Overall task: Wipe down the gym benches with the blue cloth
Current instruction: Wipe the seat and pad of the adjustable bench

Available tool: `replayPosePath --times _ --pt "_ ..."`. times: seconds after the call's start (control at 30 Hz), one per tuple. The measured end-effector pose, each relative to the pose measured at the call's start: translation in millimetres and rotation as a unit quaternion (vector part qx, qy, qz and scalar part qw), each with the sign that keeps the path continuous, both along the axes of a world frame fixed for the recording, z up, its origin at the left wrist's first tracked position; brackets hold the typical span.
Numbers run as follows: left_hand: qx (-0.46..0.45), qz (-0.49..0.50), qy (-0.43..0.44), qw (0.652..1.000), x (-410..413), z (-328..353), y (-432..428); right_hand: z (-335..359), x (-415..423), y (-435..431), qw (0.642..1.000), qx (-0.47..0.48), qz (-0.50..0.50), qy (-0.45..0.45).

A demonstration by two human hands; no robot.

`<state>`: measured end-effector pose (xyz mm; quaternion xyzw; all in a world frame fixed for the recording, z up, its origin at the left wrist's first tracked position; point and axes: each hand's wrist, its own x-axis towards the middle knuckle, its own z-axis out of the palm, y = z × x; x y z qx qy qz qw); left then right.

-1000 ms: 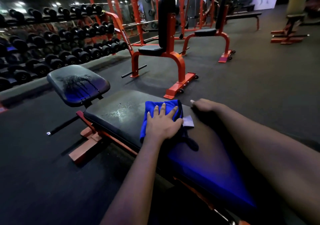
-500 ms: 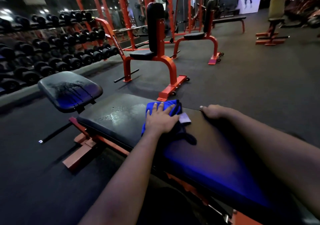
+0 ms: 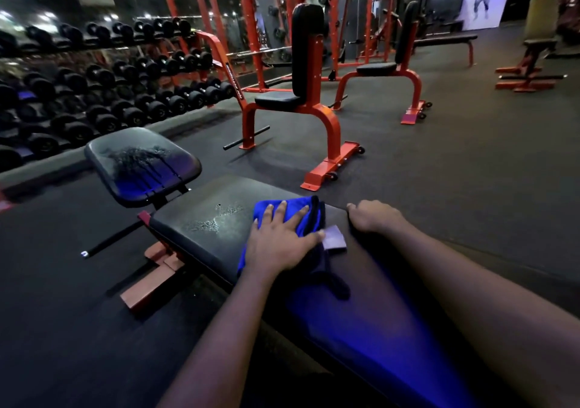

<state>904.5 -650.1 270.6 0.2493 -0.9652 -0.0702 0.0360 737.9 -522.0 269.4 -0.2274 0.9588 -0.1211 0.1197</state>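
The blue cloth [image 3: 306,216] lies folded on the long black pad of the bench [image 3: 201,235] in front of me, a pale tag showing at its right edge. My left hand [image 3: 279,241] presses flat on the cloth with straight, spread fingers. My right hand [image 3: 373,217] grips the far edge of the same pad, fingers curled over it. Wet droplets sit on the pad just left of the cloth. The bench's small seat pad [image 3: 141,164], farther left, carries dark wet streaks.
Two upright red-framed seats [image 3: 301,103] [image 3: 395,72] stand beyond on the dark rubber floor. A long dumbbell rack [image 3: 94,90] fills the left wall. A flat bench [image 3: 445,40] and another stand [image 3: 533,62] are at the far right.
My left hand has kept pressing the cloth, which lies a little nearer the pad's far edge. My right hand has stayed gripping the pad edge. The view has shifted slightly.
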Motion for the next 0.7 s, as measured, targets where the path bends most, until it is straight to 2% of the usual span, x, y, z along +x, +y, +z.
replayPosePath --times 0.23,0.33,0.53,0.7 --pt "0.013 0.015 -0.046 0.999 -77 11 -51 -6 -1 -1 1.0 -0.005 0.007 0.016" --pt "0.018 -0.001 -0.023 1.0 -60 9 -42 -3 1 1 1.0 -0.008 0.007 0.021" --pt "-0.009 -0.027 0.01 1.0 24 -8 -6 -7 0 1 1.0 0.001 0.0 0.03" --pt "0.01 -0.025 -0.018 0.999 -27 3 -37 -6 -1 -1 1.0 0.001 -0.007 0.025"
